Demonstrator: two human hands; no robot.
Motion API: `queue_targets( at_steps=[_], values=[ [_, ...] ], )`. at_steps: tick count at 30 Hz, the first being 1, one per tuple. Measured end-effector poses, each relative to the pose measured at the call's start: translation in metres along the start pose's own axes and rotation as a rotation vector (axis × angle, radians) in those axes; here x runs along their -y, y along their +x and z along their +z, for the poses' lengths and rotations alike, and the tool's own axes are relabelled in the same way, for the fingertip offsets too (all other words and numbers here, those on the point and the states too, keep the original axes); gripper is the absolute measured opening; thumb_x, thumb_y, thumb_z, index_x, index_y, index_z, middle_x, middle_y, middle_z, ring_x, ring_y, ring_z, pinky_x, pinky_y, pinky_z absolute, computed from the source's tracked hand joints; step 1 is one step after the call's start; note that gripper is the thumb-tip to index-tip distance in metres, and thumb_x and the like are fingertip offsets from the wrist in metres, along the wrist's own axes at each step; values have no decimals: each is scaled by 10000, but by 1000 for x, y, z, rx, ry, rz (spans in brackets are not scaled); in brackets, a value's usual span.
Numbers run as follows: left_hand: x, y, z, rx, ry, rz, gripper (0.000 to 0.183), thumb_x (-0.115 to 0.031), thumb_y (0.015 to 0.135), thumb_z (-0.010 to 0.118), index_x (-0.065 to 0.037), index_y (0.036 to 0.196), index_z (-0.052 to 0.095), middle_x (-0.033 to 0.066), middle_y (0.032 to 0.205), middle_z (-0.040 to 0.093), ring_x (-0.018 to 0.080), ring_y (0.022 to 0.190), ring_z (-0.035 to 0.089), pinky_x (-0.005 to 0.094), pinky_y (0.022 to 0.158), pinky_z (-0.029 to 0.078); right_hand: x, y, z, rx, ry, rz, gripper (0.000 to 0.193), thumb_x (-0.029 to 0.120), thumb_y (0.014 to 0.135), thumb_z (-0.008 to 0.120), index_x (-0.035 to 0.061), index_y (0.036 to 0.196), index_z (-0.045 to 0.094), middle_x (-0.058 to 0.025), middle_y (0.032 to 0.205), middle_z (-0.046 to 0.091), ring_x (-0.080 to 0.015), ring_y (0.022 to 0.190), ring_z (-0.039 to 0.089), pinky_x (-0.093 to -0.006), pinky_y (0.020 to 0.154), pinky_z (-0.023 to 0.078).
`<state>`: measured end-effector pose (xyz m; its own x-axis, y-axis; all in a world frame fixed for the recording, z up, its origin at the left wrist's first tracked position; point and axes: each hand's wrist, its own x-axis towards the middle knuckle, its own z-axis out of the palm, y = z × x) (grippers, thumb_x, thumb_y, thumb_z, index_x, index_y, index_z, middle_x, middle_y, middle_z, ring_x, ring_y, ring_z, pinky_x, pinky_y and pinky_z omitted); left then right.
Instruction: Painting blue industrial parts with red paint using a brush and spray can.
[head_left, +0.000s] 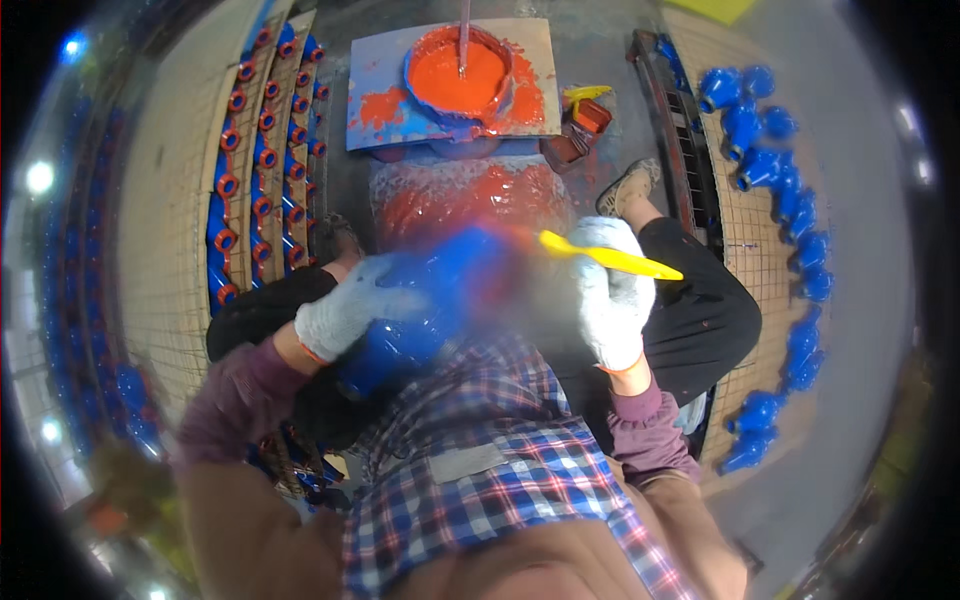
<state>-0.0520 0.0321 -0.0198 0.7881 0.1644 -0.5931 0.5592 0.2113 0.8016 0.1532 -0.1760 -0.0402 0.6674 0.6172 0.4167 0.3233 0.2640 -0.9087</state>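
Painting step under way. Left hand (345,312) gripping blue pipe fitting (425,310) over lap; right hand (610,290) clenching yellow-handled brush (610,258) at fitting's blurred red end. Next, probably: reloading brush from orange-red paint bowl (458,75) ahead, steadying fitting.

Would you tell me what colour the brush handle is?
Yellow; the brush handle in the right hand shows in the head view.

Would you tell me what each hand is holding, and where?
Left hand grips the blue fitting on its rounded side; right hand holds the yellow brush mid-handle.
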Motion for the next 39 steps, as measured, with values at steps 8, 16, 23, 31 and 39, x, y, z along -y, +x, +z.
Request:
queue_targets(
  at_steps=[8,16,23,31,39],
  values=[
    [68,4,50,4,-1202,25,571,-406,926,561,-35,1350,464,133,1277,560,247,1079,614,388,957,501,-9,6,0,-75,244,196,158,-22,840,631,-31,998,630,-141,1028,611,-209,849,636,-305,749,532],
    [12,37,86,1062,-1664,319,511,-324,971,541,-17,1363,426,226,1202,548,197,896,617,273,602,511,-35,-1,27,-186,584,344,233,13,888,608,-29,1117,586,-147,1075,620,-215,869,649,-328,782,542],
    [25,28,72,787,-1513,368,458,-378,972,530,-68,1297,440,140,1130,553,158,489,474,291,381,407,-38,-7,8,-210,379,330,236,-9,899,606,-29,1132,576,-156,1063,629,-218,876,644,-317,783,540],
    [33,22,48,-556,284,546,603,-491,971,452,-106,1430,377,152,1376,512,304,1258,501,456,1063,397,-24,-8,-21,-295,360,323,197,-13,916,569,-68,1105,571,-137,918,629,-183,780,605,-286,727,511],
    [8,26,24,219,-1197,250,792,-663,903,426,-69,1426,394,187,1394,474,362,1203,523,529,937,473,-28,14,-38,-343,357,311,227,52,942,598,-41,1145,561,-100,946,622,-160,776,612,-281,728,511]
  ],
)
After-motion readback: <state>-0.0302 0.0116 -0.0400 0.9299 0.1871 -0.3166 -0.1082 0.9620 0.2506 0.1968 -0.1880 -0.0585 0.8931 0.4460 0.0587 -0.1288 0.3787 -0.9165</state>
